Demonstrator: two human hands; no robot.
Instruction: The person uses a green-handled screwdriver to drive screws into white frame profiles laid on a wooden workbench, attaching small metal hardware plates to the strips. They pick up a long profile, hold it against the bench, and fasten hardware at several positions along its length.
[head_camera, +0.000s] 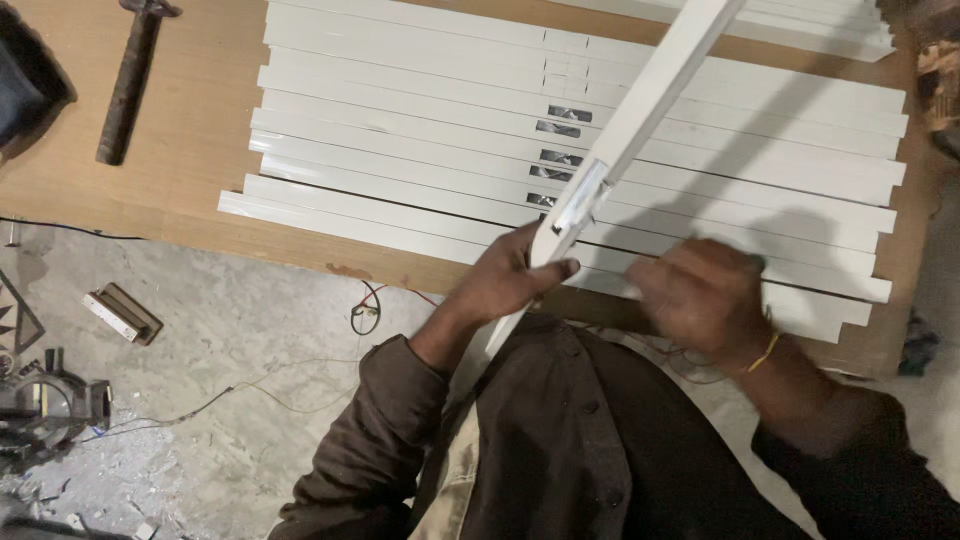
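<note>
White bar (640, 110) in left hand (505, 280): smooth, glossy painted metal, bare metal at its slot. Strips (420, 130) beneath: same glossy white finish. Board (190, 150): matt brown wood laminate. Hammer (130, 80): dark, rough, rusted metal. Floor (230, 340): rough grey concrete. Sleeves (380, 440): matt brown cloth.

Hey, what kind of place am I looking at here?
Probably a small metal or window-frame workshop. White cut profiles lie in rows on a wooden board, a hammer beside them, a power saw on the dusty concrete floor. The left hand holds one profile.
</note>
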